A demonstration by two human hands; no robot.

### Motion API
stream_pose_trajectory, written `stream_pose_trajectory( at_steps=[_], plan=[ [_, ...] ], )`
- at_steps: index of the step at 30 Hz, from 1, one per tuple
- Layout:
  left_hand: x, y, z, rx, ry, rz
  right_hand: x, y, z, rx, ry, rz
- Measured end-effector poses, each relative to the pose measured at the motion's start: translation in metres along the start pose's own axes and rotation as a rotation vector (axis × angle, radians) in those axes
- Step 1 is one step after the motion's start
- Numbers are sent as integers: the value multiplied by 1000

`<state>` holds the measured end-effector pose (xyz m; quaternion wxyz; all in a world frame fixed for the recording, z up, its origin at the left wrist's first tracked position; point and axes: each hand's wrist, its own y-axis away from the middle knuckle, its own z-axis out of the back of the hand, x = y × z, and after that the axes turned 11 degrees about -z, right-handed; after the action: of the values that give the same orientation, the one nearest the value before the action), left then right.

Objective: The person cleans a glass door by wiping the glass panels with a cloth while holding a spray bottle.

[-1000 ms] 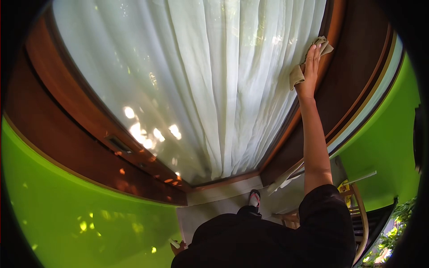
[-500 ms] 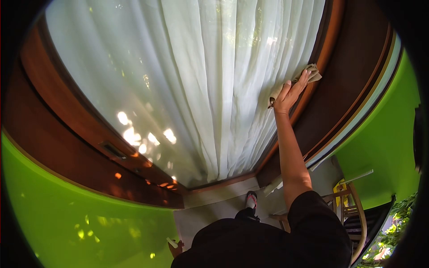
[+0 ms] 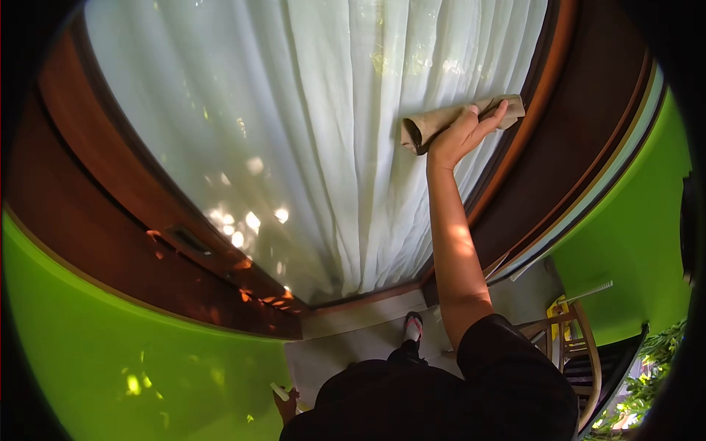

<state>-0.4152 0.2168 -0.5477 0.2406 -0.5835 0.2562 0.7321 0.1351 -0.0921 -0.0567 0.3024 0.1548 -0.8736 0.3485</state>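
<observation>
A beige-brown cloth [image 3: 441, 121], folded into a loose roll, lies against the glass door [image 3: 257, 110] near its right frame. My right hand [image 3: 465, 136] presses on the cloth with the fingers over it, pointing up and right. White curtains [image 3: 353, 147] hang behind the glass. Low at the left, beside my body, my left hand [image 3: 286, 403] is closed around a pale, light-green object [image 3: 279, 392], too small to name.
Brown wooden door frame [image 3: 110, 176] with a recessed handle [image 3: 189, 239] is on the left. Green walls [image 3: 147, 353] flank the door. A wooden chair [image 3: 587, 353] stands at the lower right, near a yellow item [image 3: 557, 312]. My foot [image 3: 413, 328] is on the tiled floor [image 3: 353, 345].
My right hand has moved down and left across the glass from the upper right frame, and more of the cloth is spread out to its left. My left hand stays low, holding the pale object.
</observation>
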Motion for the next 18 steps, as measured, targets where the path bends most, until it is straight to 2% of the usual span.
stream_pose_trajectory(
  at_steps=[9, 16, 18],
  plan=[
    [5, 24, 15, -41, -39, 77, 35, 23, -34, 114, -41, 52],
    [29, 44, 22, -120, 1, 113, 67, 48, -56, 206, 216, 216],
    [26, 39, 23, -102, -45, 152, 62, 60, -69, 237, 174, 248]
  ],
)
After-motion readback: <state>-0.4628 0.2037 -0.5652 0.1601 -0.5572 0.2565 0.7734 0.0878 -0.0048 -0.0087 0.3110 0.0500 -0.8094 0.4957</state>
